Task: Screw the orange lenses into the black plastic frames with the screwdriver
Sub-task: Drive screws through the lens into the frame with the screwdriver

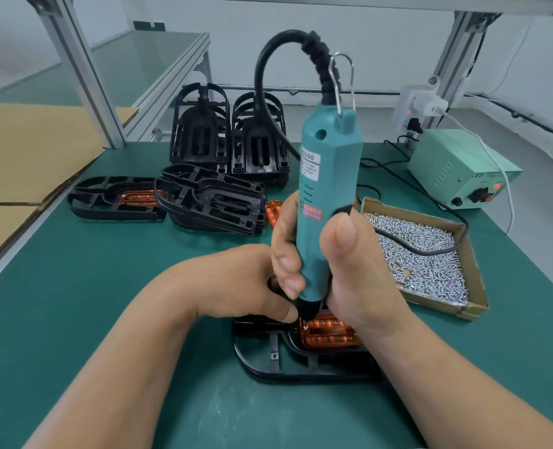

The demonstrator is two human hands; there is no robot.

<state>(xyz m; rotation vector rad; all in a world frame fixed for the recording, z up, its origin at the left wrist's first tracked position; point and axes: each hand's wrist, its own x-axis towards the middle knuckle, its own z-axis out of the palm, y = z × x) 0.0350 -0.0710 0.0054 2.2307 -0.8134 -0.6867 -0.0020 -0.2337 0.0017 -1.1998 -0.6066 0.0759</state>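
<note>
A black plastic frame (278,358) lies flat on the green mat near me, with an orange lens (328,332) seated in it. My right hand (349,270) grips the teal electric screwdriver (327,189), held upright with its black nose down at the lens's upper left corner. My left hand (246,283) rests on the frame beside the nose, its fingertips at the bit; whether they pinch a screw is hidden. A small silver screw (305,327) shows in the lens edge.
A cardboard tray (472,306) of several silver screws sits at the right, the screwdriver's cable lying across it. Stacked black frames (213,202), two upright stacks (229,131), one frame with a lens (116,199), loose orange lenses (273,210) and a green power supply (456,170) stand behind.
</note>
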